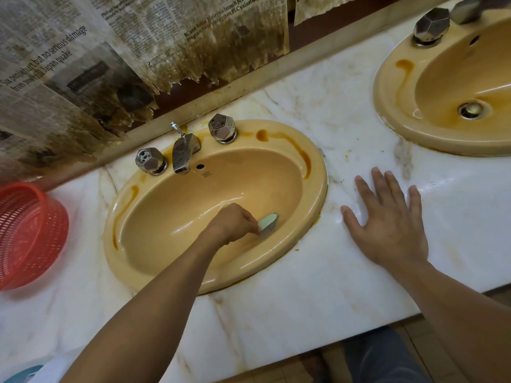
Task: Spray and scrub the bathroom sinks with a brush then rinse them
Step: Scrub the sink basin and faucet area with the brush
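- Head view caught the left grip (pixel 235 222) low in the bowl of the near sink (pixel 320 178), fingers curled round a pale green brush (pixel 267 223).
- Showed the brush pressed bristles-down against the bowl wall on the near sink's right-hand side, below the rim.
- Found the right grip (pixel 387 228) holding nothing: fingers straight and spread, palm flat on the marble bench (pixel 276 313) just right of the near sink.
- Judged the step in hand as scrubbing the near sink's bowl. Took the glossy sheen there for wetness, though saw no spray bottle.
- Noted a brown stain (pixel 302 156) curving along the near sink's back-right rim and a second streak (pixel 125 200) down its left rim, both apart from the brush.
- Judged the next move to call for bringing the brush up out of the bowl onto those rim stains with firm pressure, then round the spout (pixel 184 154) and the two faceted knobs (pixel 150 161) at the near sink's back edge.
- Reckoned rinsing would then need a knob turned, a job suited to the free right grip.
- Saw a second sink (pixel 392 87) well to the right of the near sink, stained the same way and apparently yet to be scrubbed.
- Placed a red basket (pixel 30 233) on the bench left of the near sink.
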A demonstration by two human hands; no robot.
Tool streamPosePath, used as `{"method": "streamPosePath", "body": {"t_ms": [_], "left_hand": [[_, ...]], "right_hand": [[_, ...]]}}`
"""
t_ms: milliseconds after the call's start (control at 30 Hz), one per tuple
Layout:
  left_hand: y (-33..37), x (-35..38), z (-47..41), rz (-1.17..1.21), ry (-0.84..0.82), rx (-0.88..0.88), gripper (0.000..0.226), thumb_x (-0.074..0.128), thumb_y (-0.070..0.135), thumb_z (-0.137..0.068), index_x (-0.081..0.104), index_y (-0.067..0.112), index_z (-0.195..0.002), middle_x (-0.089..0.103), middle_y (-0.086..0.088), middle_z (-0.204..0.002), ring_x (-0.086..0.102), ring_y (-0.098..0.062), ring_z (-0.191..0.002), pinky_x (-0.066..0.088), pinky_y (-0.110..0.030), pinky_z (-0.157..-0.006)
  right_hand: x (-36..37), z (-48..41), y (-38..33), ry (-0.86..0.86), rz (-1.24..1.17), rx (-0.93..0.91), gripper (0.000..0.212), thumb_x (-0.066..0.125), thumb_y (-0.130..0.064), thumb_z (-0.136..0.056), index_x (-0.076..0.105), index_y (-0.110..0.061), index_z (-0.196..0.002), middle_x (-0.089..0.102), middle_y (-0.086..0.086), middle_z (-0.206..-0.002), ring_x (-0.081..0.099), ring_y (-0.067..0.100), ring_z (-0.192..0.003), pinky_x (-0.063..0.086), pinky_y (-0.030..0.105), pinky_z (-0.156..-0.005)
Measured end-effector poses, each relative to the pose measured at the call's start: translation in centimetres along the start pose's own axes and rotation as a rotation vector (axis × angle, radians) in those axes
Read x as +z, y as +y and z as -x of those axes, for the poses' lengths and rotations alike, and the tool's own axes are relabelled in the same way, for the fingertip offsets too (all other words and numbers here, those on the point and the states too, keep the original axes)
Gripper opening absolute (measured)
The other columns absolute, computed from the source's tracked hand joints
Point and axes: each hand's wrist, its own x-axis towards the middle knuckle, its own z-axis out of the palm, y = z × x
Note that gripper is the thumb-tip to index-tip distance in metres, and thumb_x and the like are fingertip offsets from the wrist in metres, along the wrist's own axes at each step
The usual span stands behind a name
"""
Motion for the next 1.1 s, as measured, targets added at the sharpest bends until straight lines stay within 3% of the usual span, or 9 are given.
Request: {"method": "streamPosePath", "body": {"t_ms": [133, 233, 333, 433, 667, 800, 900, 967, 1100], "left_hand": [[-1.0, 0.1, 0.1, -0.11, 0.078, -0.047, 0.009, 0.072, 0.029, -0.086, 0.073, 0.022, -0.091, 0.071, 0.002, -0.092, 0.061, -0.015, -0.074, 0.047, -0.027, -0.059], [1.0, -0.3, 0.7, 0.363, -0.089, 0.03, 0.009, 0.079, 0.032, -0.087, 0.082, 0.025, -0.092, 0.054, 0.004, -0.065, 0.038, -0.011, -0.046, 0.03, -0.02, -0.042], [3.9, -0.6, 1.6, 0.688, -0.069, 0.031, 0.01, 0.08, 0.035, -0.088, 0.083, 0.028, -0.094, 0.046, 0.002, -0.065, 0.029, -0.012, -0.045, 0.024, -0.02, -0.042], [5.1, -0.4, 2.2, 0.792, -0.117, -0.017, 0.015, 0.077, 0.033, -0.092, 0.082, 0.023, -0.102, 0.04, 0.002, -0.061, 0.027, -0.012, -0.045, 0.023, -0.02, -0.043], [-1.8, -4.3, 4.5, 0.406, -0.431, -0.034, 0.016, 0.076, 0.038, -0.091, 0.078, 0.022, -0.092, 0.035, 0.002, -0.061, 0.024, -0.014, -0.048, 0.018, -0.023, -0.045], [-8.5, -5.7, 4.5, -0.195, -0.253, -0.19, 0.028, 0.076, 0.034, -0.086, 0.076, 0.009, -0.099, 0.054, 0.002, -0.063, 0.043, -0.015, -0.045, 0.031, -0.022, -0.046], [-11.7, -5.1, 4.7, -0.591, -0.018, -0.254, 0.02, 0.066, 0.032, -0.09, 0.067, 0.015, -0.101, 0.06, 0.003, -0.084, 0.062, -0.017, -0.077, 0.045, -0.026, -0.061], [-12.2, -4.0, 4.3, -0.541, 0.015, -0.207, 0.018, 0.066, 0.034, -0.092, 0.07, 0.022, -0.104, 0.065, 0.002, -0.095, 0.062, -0.019, -0.085, 0.05, -0.029, -0.069], [-11.7, -2.6, 3.3, -0.173, -0.037, -0.183, 0.01, 0.075, 0.032, -0.087, 0.08, 0.031, -0.096, 0.073, 0.003, -0.1, 0.064, -0.016, -0.088, 0.053, -0.03, -0.076]], "right_hand": [[-0.1, 0.0, 0.0, 0.001, -0.008, -0.005, 0.075, 0.011, -0.068, -0.099, 0.014, -0.03, -0.163, 0.005, -0.001, -0.172, -0.001, 0.018, -0.158, 0.006, 0.054, -0.126], [0.0, 0.1, 0.0, 0.005, -0.01, -0.007, 0.074, 0.011, -0.068, -0.099, 0.014, -0.03, -0.163, 0.005, 0.0, -0.172, -0.001, 0.018, -0.158, 0.006, 0.054, -0.126], [0.0, 0.1, 0.0, 0.017, -0.012, -0.007, 0.074, 0.013, -0.067, -0.099, 0.017, -0.029, -0.163, 0.008, 0.0, -0.171, 0.002, 0.019, -0.158, 0.007, 0.054, -0.125], [0.0, 0.1, 0.0, 0.023, -0.008, -0.008, 0.075, 0.012, -0.067, -0.099, 0.019, -0.028, -0.163, 0.009, 0.001, -0.171, 0.003, 0.019, -0.158, 0.008, 0.054, -0.125], [0.1, 0.1, -0.1, 0.025, -0.001, -0.009, 0.074, 0.012, -0.066, -0.099, 0.019, -0.028, -0.162, 0.009, 0.001, -0.171, 0.003, 0.019, -0.158, 0.008, 0.055, -0.125], [0.0, 0.1, -0.1, 0.026, -0.004, -0.006, 0.073, 0.013, -0.066, -0.099, 0.02, -0.028, -0.162, 0.01, 0.001, -0.171, 0.004, 0.019, -0.158, 0.008, 0.054, -0.125], [0.1, 0.1, -0.1, 0.025, 0.0, -0.006, 0.073, 0.013, -0.066, -0.1, 0.019, -0.029, -0.162, 0.009, 0.001, -0.171, 0.003, 0.019, -0.158, 0.007, 0.054, -0.125], [0.1, 0.1, 0.0, 0.024, 0.001, -0.007, 0.073, 0.013, -0.066, -0.1, 0.019, -0.029, -0.162, 0.009, 0.001, -0.171, 0.003, 0.019, -0.158, 0.007, 0.054, -0.126], [0.1, 0.1, 0.0, 0.027, 0.002, -0.003, 0.072, 0.015, -0.065, -0.1, 0.02, -0.028, -0.162, 0.01, 0.001, -0.171, 0.004, 0.019, -0.158, 0.007, 0.054, -0.126]]}}
